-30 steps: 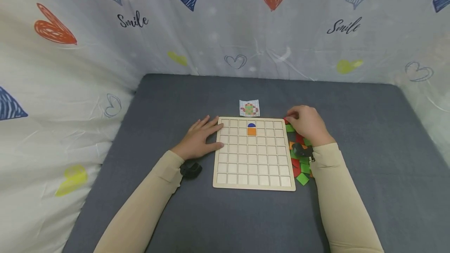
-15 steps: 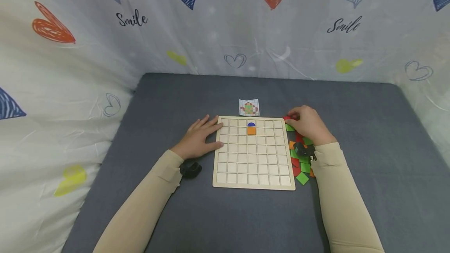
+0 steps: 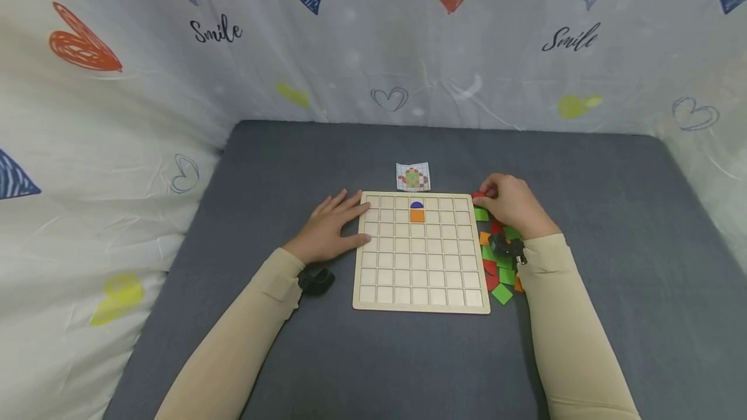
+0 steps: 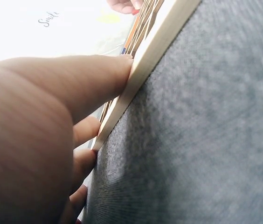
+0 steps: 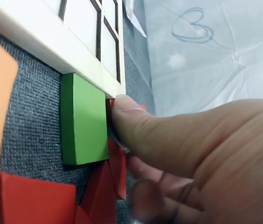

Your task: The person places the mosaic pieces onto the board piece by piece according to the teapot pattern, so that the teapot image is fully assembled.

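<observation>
Against the grid board [image 3: 419,260], left hand [image 3: 327,232] palm down and splayed

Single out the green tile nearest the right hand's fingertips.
The green square tile by the far right corner of the pale wooden grid board; the other visible green tiles sit lower in the head view.

Left hand [image 4: 38,121] touching wooden board [image 4: 157,42], grey cloth [image 4: 215,121]

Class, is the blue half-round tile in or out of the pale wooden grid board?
In: the blue half-round tile sits in a top-row cell of the board, above an orange square tile.
</observation>
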Demonstrator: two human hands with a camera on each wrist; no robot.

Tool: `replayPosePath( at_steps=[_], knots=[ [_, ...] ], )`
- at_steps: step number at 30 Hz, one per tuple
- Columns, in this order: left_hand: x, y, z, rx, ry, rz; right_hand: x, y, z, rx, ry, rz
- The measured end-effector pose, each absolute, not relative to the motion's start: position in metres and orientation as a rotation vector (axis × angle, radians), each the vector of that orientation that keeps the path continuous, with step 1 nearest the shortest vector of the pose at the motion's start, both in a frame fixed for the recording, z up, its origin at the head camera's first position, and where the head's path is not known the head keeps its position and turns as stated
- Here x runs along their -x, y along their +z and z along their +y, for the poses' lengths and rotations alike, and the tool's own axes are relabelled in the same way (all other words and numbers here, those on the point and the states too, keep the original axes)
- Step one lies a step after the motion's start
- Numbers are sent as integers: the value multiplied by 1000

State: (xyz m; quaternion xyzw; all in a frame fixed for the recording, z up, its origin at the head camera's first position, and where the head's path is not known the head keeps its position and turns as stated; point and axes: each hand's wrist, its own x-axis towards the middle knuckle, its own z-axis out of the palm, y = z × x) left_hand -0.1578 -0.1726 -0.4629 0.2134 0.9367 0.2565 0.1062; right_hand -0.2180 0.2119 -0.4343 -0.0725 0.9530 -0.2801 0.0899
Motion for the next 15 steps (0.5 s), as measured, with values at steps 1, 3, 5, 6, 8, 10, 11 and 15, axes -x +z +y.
replayPosePath(
  at_steps=[1,3,5,6,8,10,11,15],
  knots=[
    [158,-463,-173,-628,755,2760,218,-434,211,220,-846,2841],
    [158,-463,-173,-628,757,2761,217,-434,210,228,-881,2858],
    [158,-464,-173,-628,756,2764,217,-433,209,229,-924,2882],
    [158,-464,-173,-629,755,2764,217,-433,209,230,-945,2892],
    [158,-463,-173,-630,752,2766,216,-431,208,224,-983,2913],
    [158,-463,-173,-630,749,2766,215,-431,208,218,-1017,2929],
    [158,-462,-173,-630,748,2766,215,-430,207,220,-1031,2934],
    [159,-462,-172,-627,750,2762,214,-427,206,245,-1070,2940]
  ],
)
